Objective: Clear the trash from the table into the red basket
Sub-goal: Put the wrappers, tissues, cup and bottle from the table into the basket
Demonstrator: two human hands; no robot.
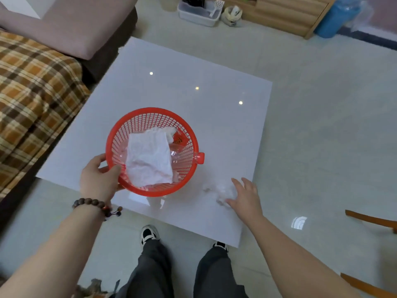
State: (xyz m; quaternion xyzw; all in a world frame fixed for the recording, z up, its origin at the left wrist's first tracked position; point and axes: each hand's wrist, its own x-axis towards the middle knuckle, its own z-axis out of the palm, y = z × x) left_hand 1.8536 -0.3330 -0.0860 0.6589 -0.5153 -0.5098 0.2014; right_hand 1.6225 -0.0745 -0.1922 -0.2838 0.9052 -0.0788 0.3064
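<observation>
A round red basket [150, 114] is tilted above the near part of the white table [214, 125]. My left hand [98, 179] grips its near-left rim. Inside lie a crumpled white paper [148, 160], a clear plastic bottle with a red cap [199, 158] and a red wrapper [179, 139]. A crumpled white tissue [219, 190] lies on the table to the right of the basket. My right hand [245, 194] is at the tissue's right side with its fingers spread, touching or nearly touching it.
A sofa with a plaid blanket [32, 100] borders the table's left side. A grey tub [199, 14] and a wooden cabinet [290, 14] stand on the floor beyond. Wooden chair parts [369, 220] are at the right. My shoes [148, 234] are by the near edge.
</observation>
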